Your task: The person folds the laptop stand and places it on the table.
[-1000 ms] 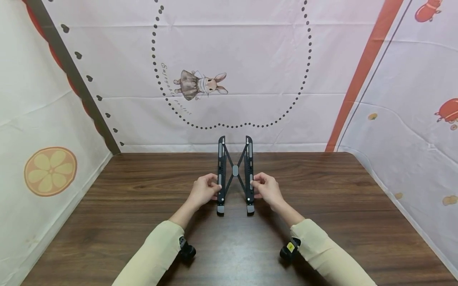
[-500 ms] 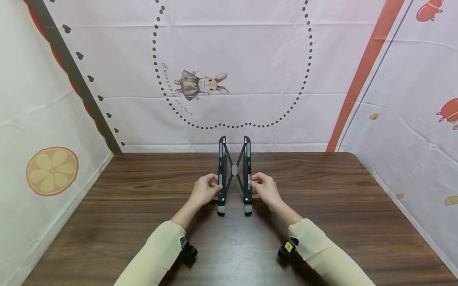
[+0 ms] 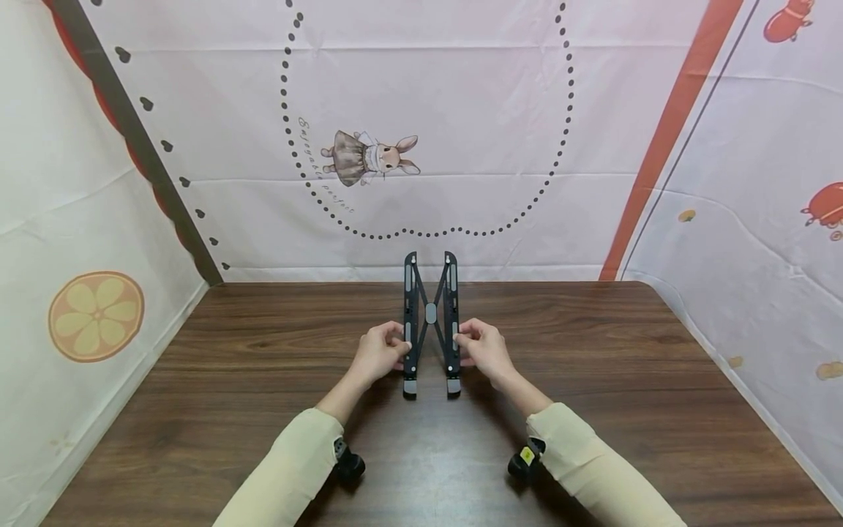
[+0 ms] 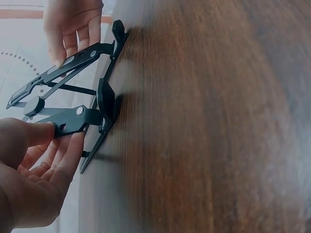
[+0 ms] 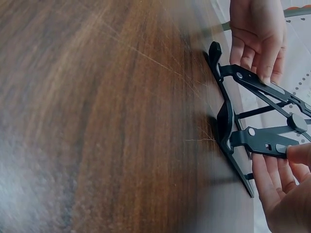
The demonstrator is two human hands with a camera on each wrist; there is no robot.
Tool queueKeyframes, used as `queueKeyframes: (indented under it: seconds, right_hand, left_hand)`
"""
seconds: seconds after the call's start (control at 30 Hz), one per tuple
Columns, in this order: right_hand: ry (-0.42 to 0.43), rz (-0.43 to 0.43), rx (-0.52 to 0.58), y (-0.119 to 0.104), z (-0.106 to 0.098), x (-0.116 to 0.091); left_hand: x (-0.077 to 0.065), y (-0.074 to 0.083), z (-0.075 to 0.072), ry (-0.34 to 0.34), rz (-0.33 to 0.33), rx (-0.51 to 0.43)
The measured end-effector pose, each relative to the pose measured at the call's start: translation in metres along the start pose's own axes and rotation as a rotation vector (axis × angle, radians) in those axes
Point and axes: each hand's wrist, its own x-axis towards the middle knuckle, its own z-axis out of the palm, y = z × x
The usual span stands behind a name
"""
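A black folding laptop stand [image 3: 431,314] stands on the wooden table, its two long arms joined by crossed bars with a grey hub. My left hand [image 3: 378,353] pinches the left arm, thumb on top and fingers beneath. On the opposite side my right hand [image 3: 486,351] grips the right arm in the same way. The left wrist view shows the stand [image 4: 68,122] raised at a slant above its base rails, with front hooks near the table. From the right wrist view, the stand's [image 5: 266,145] near arm lies between my thumb and fingers.
The brown wooden table [image 3: 593,380] spreads around the stand. A white printed cloth [image 3: 474,132] hangs behind it and along both sides. Small black cameras [image 3: 349,466] are strapped at both wrists.
The two arms of the stand have drawn closer together, the crossed bars narrowing. My right hand has moved left with its arm; my left hand has shifted slightly right.
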Motion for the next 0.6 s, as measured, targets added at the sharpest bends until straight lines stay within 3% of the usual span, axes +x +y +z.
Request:
queueKeyframes:
  seconds: [0.6]
  right_hand:
    - [0.000,-0.010,0.001,-0.0015,0.0058,0.0000]
  left_hand:
    - [0.0019,0.0010,0.0074,-0.014,-0.001,-0.013]
